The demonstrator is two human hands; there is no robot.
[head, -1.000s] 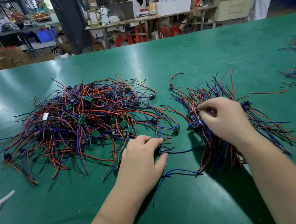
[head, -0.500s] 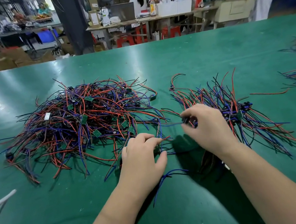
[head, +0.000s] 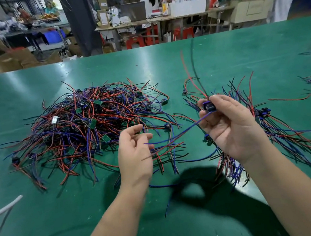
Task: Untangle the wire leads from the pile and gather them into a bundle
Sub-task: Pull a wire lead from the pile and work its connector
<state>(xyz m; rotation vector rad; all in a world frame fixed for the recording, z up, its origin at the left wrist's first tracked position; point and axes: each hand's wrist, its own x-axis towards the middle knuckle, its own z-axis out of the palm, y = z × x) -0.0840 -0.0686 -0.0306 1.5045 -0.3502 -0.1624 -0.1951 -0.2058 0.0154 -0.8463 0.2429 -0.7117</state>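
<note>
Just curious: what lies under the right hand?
Beneath the right hand, which pinches a blue connector, the gathered bundle of red, blue and black wire leads lies on the green table. Hand and wrist hide its middle.

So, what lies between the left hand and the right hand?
In the head view, a blue wire stretches from the blue plug in the right hand towards the left hand, above loose leads on the table.

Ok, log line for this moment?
right hand pinches blue connector, lifted | left hand open near its blue wire | tangled pile left | gathered bundle right
</note>
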